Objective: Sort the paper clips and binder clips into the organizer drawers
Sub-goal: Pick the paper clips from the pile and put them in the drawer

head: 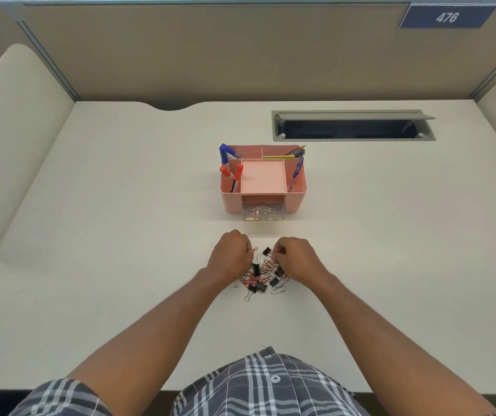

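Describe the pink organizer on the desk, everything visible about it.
The pink organizer looks like plastic and stands upright on the white desk, beyond both hands and untouched by them. Its top is split into compartments: markers at left, pencils at back right, a bare square tray in the middle. A clear drawer juts from its front, holding paper clips.

Both hands low and close together — fingers curled.

The left hand (231, 254) and the right hand (296, 257) reach forward on bare forearms, knuckles up, fingertips turned inward toward each other — each seems to pinch something small.
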`<action>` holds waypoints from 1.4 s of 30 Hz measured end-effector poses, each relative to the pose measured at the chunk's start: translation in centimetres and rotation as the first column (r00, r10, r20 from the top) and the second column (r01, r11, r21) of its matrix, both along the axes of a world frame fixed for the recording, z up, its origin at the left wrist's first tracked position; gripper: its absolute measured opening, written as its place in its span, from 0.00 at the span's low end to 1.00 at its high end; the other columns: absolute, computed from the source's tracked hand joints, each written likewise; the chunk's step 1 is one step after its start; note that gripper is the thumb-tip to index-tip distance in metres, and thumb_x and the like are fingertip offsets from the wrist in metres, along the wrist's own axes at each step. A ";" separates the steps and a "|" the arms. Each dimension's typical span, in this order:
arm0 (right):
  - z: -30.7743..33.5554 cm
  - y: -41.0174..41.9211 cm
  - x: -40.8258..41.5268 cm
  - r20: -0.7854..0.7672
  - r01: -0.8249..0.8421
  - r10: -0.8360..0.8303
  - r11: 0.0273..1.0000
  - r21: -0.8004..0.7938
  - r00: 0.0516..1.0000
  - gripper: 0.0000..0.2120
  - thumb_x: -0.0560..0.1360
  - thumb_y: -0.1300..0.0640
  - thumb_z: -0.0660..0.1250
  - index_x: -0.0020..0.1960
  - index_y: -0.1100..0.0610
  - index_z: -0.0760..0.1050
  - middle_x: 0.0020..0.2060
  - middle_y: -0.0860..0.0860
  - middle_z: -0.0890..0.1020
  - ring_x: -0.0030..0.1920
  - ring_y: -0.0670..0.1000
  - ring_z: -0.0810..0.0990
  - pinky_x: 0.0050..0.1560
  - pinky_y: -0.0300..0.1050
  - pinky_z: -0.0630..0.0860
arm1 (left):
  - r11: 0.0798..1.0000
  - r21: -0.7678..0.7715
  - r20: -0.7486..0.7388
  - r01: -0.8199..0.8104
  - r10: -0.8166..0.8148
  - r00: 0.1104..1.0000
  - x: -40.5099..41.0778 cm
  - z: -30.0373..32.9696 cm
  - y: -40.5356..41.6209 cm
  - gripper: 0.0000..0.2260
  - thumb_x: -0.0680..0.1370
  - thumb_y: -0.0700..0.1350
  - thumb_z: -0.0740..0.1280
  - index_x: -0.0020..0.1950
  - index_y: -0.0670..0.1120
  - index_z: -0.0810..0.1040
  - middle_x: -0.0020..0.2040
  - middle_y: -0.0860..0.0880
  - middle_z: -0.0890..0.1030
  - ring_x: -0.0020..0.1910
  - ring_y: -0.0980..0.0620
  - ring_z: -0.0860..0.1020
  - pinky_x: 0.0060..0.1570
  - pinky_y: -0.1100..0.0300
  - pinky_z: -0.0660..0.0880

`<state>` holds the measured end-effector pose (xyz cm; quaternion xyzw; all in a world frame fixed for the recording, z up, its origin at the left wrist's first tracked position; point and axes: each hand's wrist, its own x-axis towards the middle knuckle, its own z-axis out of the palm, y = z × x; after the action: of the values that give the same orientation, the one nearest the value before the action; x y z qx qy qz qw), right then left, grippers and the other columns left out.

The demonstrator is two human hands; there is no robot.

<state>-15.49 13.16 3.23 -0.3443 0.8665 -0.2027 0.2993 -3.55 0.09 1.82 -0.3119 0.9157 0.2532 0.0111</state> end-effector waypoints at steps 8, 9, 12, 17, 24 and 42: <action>3.6 -0.6 -0.8 -0.037 0.027 -0.039 0.962 -0.272 0.999 0.04 0.75 0.57 0.68 0.45 0.51 0.82 0.40 0.45 0.82 0.42 0.47 0.79 0.44 0.41 0.75 | 0.990 0.131 -0.275 -0.051 0.085 0.958 0.6 1.9 0.2 0.03 0.74 0.40 0.66 0.41 0.46 0.77 0.36 0.52 0.79 0.36 0.52 0.76 0.39 0.55 0.75; 4.4 -0.8 -1.0 -0.077 0.021 -0.050 0.938 -0.346 0.996 0.04 0.75 0.57 0.69 0.46 0.51 0.82 0.40 0.45 0.82 0.42 0.47 0.78 0.44 0.41 0.74 | 0.991 0.128 -0.368 -0.050 0.094 0.925 0.6 2.4 0.2 0.02 0.74 0.39 0.67 0.42 0.46 0.78 0.37 0.52 0.79 0.36 0.52 0.76 0.38 0.57 0.75; 6.2 -1.9 -1.6 -0.193 -0.007 -0.101 0.871 -0.492 0.976 0.07 0.77 0.59 0.67 0.51 0.54 0.83 0.44 0.49 0.84 0.45 0.49 0.79 0.47 0.42 0.76 | 0.997 0.051 -0.547 -0.055 0.074 0.834 -0.2 4.1 -0.3 0.03 0.76 0.37 0.68 0.46 0.44 0.79 0.39 0.51 0.80 0.37 0.53 0.75 0.39 0.61 0.74; 6.8 -4.1 -2.6 -0.343 -0.074 -0.063 0.924 -0.374 0.937 0.11 0.78 0.63 0.62 0.54 0.58 0.83 0.47 0.56 0.83 0.48 0.56 0.79 0.49 0.51 0.77 | 0.998 -0.032 -0.547 -0.060 0.033 0.837 -2.7 5.4 -1.8 0.05 0.76 0.36 0.67 0.48 0.43 0.81 0.43 0.48 0.82 0.40 0.52 0.76 0.40 0.56 0.77; 6.5 -3.1 -2.3 -0.218 0.023 -0.155 0.860 -0.510 0.964 0.10 0.77 0.63 0.64 0.53 0.58 0.83 0.46 0.53 0.85 0.48 0.52 0.81 0.51 0.47 0.78 | 0.996 -0.034 -0.610 -0.080 0.042 0.791 -1.6 4.2 -1.5 0.06 0.77 0.35 0.65 0.49 0.44 0.79 0.43 0.49 0.81 0.41 0.53 0.76 0.41 0.59 0.76; -0.3 0.8 1.8 -0.186 -0.040 0.067 0.989 0.145 0.980 0.16 0.74 0.49 0.70 0.56 0.57 0.78 0.52 0.55 0.78 0.52 0.57 0.78 0.48 0.49 0.77 | 0.996 0.014 0.020 0.086 -0.086 0.996 1.0 -0.1 1.8 0.17 0.76 0.54 0.68 0.61 0.48 0.77 0.54 0.47 0.78 0.55 0.47 0.75 0.55 0.53 0.73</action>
<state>-13.64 13.94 2.96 -0.3635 0.8936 -0.0991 0.2440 -2.58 1.92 1.76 -0.2746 0.9265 0.2550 0.0335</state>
